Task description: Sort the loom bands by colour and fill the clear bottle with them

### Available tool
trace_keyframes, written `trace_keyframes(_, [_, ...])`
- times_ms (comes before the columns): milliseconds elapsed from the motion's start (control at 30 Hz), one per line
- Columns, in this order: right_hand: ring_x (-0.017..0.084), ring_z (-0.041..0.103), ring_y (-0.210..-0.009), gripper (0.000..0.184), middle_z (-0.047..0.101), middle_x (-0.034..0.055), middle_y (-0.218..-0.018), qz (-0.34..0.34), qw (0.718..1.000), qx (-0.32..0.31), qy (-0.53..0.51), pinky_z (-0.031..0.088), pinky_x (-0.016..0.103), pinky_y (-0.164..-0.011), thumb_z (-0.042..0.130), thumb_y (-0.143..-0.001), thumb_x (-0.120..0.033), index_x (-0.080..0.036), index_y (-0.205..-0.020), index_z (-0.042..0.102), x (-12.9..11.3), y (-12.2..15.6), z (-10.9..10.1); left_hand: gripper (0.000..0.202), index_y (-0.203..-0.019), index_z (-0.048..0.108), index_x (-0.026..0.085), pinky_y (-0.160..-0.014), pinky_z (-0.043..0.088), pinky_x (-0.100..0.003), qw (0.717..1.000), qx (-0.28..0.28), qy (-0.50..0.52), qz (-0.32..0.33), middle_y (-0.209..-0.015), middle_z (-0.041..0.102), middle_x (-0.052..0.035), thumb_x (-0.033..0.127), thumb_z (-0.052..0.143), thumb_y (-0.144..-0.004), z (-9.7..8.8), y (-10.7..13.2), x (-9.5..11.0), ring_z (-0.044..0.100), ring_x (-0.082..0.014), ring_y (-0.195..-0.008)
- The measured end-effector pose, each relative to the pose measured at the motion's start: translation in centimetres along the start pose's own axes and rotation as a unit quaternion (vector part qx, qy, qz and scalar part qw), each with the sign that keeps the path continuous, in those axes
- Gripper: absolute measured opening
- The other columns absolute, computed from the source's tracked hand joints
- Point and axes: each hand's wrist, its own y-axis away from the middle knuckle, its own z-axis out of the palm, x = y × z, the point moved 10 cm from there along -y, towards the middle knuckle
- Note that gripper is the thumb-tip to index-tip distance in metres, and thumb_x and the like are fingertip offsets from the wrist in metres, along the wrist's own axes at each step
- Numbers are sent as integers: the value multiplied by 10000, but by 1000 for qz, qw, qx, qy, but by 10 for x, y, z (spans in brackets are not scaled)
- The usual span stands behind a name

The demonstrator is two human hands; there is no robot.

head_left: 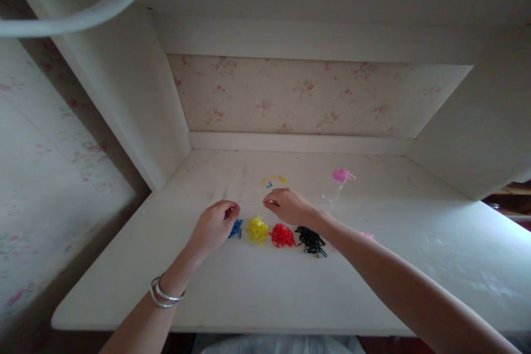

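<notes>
A heap of small, thin, blue bands, apparently of rubber or soft plastic [235, 229], is found on the white tabletop [249, 293], at the left end of a row. Next in line are noted a heap of translucent yellow bands [258, 229], a heap of bright red bands [282, 235] and a heap of glossy black loops [311, 241]. Small pink pieces [367, 235] are partly hidden beyond the right forearm.

The bands are judged to be very light, soft and stretchy, with little risk of breakage; clinging and tangling are considered likelier faults. A hold is best taken with the fingertips on a single loose loop at a heap's edge, such as those protruding from the black one.

The blue heap is partly covered by the left hand [216, 221], its visible part lying just below and beside the fingertips. The thumb and forefinger are curled nearly together; whether a band is gripped cannot be told. The right hand [288, 204] is held above and beyond the yellow and red heaps, thumb and forefinger likewise drawn close; nothing can be confirmed between them. Just past its fingers, a few scattered yellow and blue pieces [269, 184] are laid. A clear container with a pink lid [341, 175] is placed farther right.
</notes>
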Motion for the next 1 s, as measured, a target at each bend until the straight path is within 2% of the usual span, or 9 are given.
trace_keyframes(100, [141, 590, -884, 273, 679, 14, -940, -50, 999, -13, -1, 391, 214, -754, 418, -889, -268, -233, -928, 686, -29, 9, 0, 251, -830, 644, 205, -643, 421, -236, 1000, -15, 8, -17, -814, 672, -12, 327, 424, -845, 4, -1, -3, 595, -146, -711])
trace_keyframes(200, [144, 595, -838, 280, 675, 11, -914, -62, 997, -31, 33, 384, 222, -696, 407, -889, -258, -246, -917, 685, -43, 15, 5, 257, -822, 641, 201, -633, 421, -234, 999, -25, 13, -28, -798, 671, -14, 335, 422, -841, 7, -1, -5, 596, -145, -702])
trace_keyframes(433, [138, 593, -757, 276, 663, 10, -866, -60, 992, -51, 94, 347, 224, -596, 408, -882, -251, -239, -841, 681, -45, 18, 12, 276, -855, 652, 207, -648, 420, -227, 1000, -23, 13, -16, -857, 685, -19, 347, 414, -845, 7, -1, -5, 606, -144, -741])
trace_keyframes(533, [132, 584, -737, 278, 656, 5, -846, -61, 994, -31, 89, 329, 222, -579, 404, -888, -264, -242, -831, 676, -43, 20, 4, 278, -841, 649, 203, -637, 416, -226, 999, -32, 8, -23, -809, 677, -9, 350, 413, -840, 9, -2, -7, 593, -139, -705])
trace_keyframes(633, [123, 569, -711, 305, 644, 15, -799, -44, 997, -1, 64, 336, 214, -594, 393, -902, -270, -219, -786, 671, -40, 30, -14, 314, -829, 646, 200, -630, 412, -226, 999, -42, 0, -32, -781, 671, -6, 375, 387, -852, 10, -4, -9, 586, -139, -695])
trace_keyframes(767, [116, 564, -674, 323, 644, 19, -734, 5, 994, 83, -64, 382, 204, -636, 383, -914, -268, -216, -829, 690, -31, 70, -41, 330, -858, 657, 195, -686, 424, -232, 999, -50, -8, -8, -818, 682, -26, 388, 389, -861, 17, -11, -2, 605, -153, -765])
trace_keyframes(833, [123, 577, -676, 312, 664, 27, -766, 43, 979, 128, -154, 411, 204, -631, 396, -912, -300, -225, -894, 699, -22, 101, -42, 306, -876, 664, 197, -721, 428, -238, 998, -57, -21, 15, -847, 689, -35, 371, 413, -856, 24, -19, 5, 612, -158, -787])
trace_keyframes(933, [146, 589, -651, 308, 677, 32, -769, 123, 945, 176, -248, 437, 211, -557, 440, -887, -369, -224, -898, 711, 3, 153, -23, 280, -888, 676, 218, -741, 433, -246, 995, -81, -56, 33, -876, 699, -37, 360, 437, -849, 39, -39, 14, 623, -165, -805])
trace_keyframes(1000, [163, 591, -619, 310, 672, 31, -710, 181, 922, 211, -271, 450, 222, -535, 478, -858, -406, -215, -863, 722, 23, 187, -6, 259, -893, 680, 232, -744, 437, -248, 991, -95, -91, 20, -904, 703, -37, 353, 458, -837, 50, -57, 16, 630, -172, -828])
